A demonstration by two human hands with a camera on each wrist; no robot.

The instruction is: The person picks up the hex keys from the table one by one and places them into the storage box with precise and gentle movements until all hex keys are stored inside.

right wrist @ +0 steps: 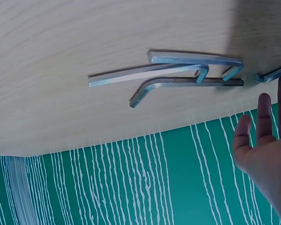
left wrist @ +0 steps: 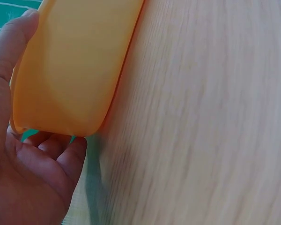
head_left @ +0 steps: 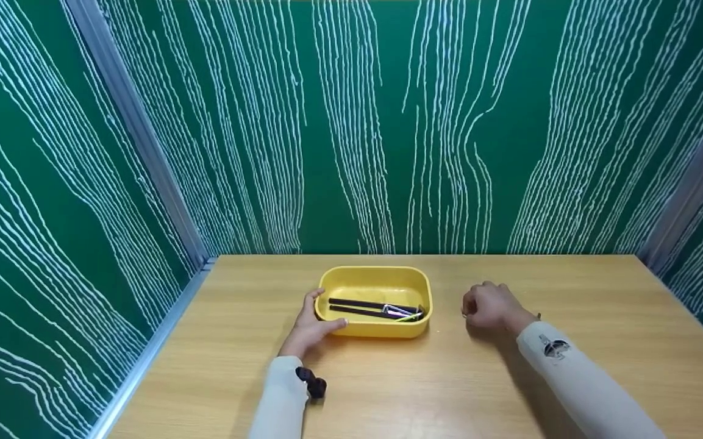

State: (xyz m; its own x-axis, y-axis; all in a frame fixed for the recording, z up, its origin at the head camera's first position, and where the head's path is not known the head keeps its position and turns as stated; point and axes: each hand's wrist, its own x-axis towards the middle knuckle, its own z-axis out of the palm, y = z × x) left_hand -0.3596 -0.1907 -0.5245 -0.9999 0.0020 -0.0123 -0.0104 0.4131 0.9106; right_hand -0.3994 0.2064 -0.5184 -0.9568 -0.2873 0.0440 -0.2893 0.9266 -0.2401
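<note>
My left hand (head_left: 310, 329) grips the left end of a yellow plastic box (head_left: 381, 330), thumb at the near rim and fingers round the end wall. In the left wrist view the box (left wrist: 75, 70) shows its smooth outer side. Two dark sticks (head_left: 357, 303) lie inside it with silvery pieces and a yellow-green strip (head_left: 411, 317). To the right of the box, my right hand (head_left: 491, 308) is low over the table with curled fingers. In the right wrist view its fingertips meet a hex key (right wrist: 274, 74) cut off by the frame edge; several hex keys (right wrist: 145, 74) lie nearby.
The wooden table (head_left: 388, 390) ends at the back against a green wall (head_left: 510, 152) with white wavy lines. Grey metal posts (head_left: 138, 116) stand at the corners. The head view does not show the loose hex keys.
</note>
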